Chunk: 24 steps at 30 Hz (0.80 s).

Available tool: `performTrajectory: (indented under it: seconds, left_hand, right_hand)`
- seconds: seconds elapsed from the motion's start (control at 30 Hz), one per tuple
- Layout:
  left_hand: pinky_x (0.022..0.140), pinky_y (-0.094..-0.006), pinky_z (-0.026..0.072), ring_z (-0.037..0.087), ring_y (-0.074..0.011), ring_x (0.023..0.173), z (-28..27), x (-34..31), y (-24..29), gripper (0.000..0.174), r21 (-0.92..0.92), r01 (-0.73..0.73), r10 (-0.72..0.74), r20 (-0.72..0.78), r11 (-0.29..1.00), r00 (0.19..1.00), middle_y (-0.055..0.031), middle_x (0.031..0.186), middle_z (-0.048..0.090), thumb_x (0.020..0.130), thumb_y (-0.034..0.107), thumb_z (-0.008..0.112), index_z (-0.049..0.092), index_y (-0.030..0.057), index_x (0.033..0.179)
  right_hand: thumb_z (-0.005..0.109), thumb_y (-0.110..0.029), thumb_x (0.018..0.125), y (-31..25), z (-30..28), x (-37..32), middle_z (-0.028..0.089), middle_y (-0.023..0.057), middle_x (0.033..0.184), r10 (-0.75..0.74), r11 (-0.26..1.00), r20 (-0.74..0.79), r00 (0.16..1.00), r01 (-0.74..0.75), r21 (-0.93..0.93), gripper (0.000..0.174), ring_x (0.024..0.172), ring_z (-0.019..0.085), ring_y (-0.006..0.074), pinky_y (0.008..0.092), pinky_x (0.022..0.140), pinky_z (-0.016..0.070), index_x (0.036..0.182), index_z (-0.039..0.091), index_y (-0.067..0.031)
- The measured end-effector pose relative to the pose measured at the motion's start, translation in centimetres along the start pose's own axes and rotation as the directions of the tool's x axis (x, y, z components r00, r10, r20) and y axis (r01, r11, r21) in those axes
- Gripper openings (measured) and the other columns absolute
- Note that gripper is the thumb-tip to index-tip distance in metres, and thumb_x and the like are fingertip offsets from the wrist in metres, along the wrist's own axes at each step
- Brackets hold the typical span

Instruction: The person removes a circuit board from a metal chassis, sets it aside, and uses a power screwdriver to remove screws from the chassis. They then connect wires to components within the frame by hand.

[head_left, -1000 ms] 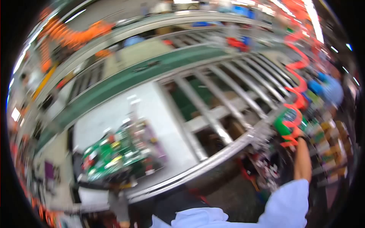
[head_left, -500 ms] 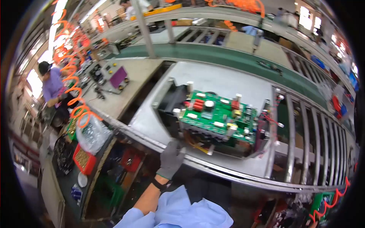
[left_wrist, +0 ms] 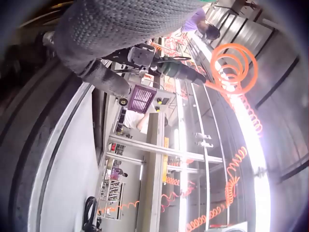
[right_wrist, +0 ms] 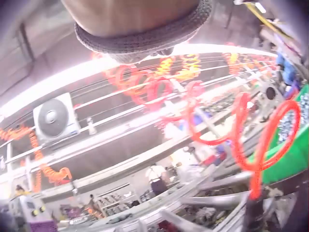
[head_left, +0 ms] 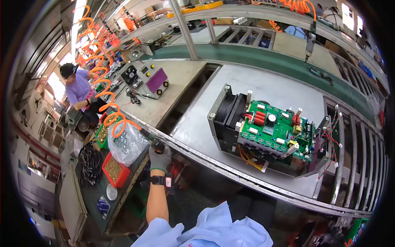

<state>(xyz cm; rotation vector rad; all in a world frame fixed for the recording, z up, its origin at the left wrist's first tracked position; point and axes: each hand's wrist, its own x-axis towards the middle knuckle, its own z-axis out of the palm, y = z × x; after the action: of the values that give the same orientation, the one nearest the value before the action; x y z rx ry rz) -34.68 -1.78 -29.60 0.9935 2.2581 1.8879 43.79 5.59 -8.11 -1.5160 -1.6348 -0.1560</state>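
Observation:
At the conveyor's near edge, left of the steel plate, my grey-gloved left hand (head_left: 159, 158) grips a dark air screwdriver (head_left: 156, 144) fed by an orange coiled hose (head_left: 108, 95). In the left wrist view, gloved fingers (left_wrist: 108, 79) curl about its metal and black body (left_wrist: 142, 57). Only bare wrist and glove cuff (right_wrist: 145, 41) of my right hand show in the right wrist view; its fingers are hidden. A unit with a green circuit board (head_left: 271, 127), black fan (head_left: 230, 117) and loose red wires (head_left: 329, 136) sits on the steel plate (head_left: 263, 78).
Left below the hand are a plastic bag (head_left: 127, 144), a red bin (head_left: 115, 169) of small brass-coloured parts and black cables (head_left: 89, 162). A purple-panelled machine (head_left: 150, 80) stands on the neighbouring bench. Rollers (head_left: 349, 160) lie right. Another person (head_left: 78, 88) works at far left.
The head view has swung from right to left. My left hand has left the near edge beside the fan unit, moved left and taken hold of the air screwdriver. My right arm has left the head view.

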Motion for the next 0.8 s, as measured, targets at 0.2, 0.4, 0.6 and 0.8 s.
performTrajectory:
  seconds: [0.2,0.4,0.6,0.8]
  left_hand:
    - [0.073,-0.0308,0.0593,0.055,-0.0113,0.078,-0.7,3.0,0.4,0.003,0.114,0.13,-0.147,0.156,0.985,0.977,-0.003,0.09,0.063,0.092,0.001,0.059,0.058,0.004,0.091]
    - [0.067,-0.0373,0.0635,0.063,-0.0159,0.074,-1.3,2.4,1.7,0.018,-0.109,0.371,-0.352,0.156,0.922,0.923,-0.0063,0.088,0.066,0.084,0.0,0.072,0.058,0.0012,0.096]
    - [0.066,-0.0314,0.0585,0.062,-0.0191,0.073,-2.2,4.0,-1.9,0.027,-0.843,0.336,-0.597,0.535,-0.419,0.598,-0.0081,0.083,0.061,0.075,0.007,0.076,0.058,-0.0007,0.095]
    - [0.066,-0.029,0.0521,0.058,-0.0169,0.072,-5.3,-5.6,3.8,0.024,-0.592,0.456,-0.316,0.776,-0.665,0.546,-0.0063,0.084,0.058,0.087,0.015,0.064,0.056,-0.0026,0.101]
  right_hand:
    - [0.061,-0.005,0.09,-2.8,3.2,-1.0,0.066,0.0189,0.117,-0.125,0.982,0.249,0.96,0.085,0.167,0.029,0.107,0.064,0.0342,0.042,0.094,0.0504,0.118,0.063,0.0014]
    - [0.062,0.001,0.082,-5.0,15.9,-1.1,0.066,0.0139,0.094,-0.38,0.922,0.556,0.739,0.354,0.16,0.028,0.091,0.064,0.0347,0.0445,0.079,0.052,0.11,0.067,-0.0046]
    - [0.065,-0.007,0.079,-6.0,19.7,-1.3,0.068,0.0074,0.088,-0.401,0.839,0.683,0.61,0.545,0.006,0.025,0.089,0.065,0.0286,0.0428,0.079,0.0517,0.103,0.072,-0.0117]
    - [0.066,-0.007,0.081,-6.4,18.6,-1.7,0.066,0.008,0.088,-0.39,0.895,0.535,0.749,0.446,0.029,0.024,0.089,0.064,0.0287,0.0423,0.079,0.0513,0.103,0.072,-0.011]
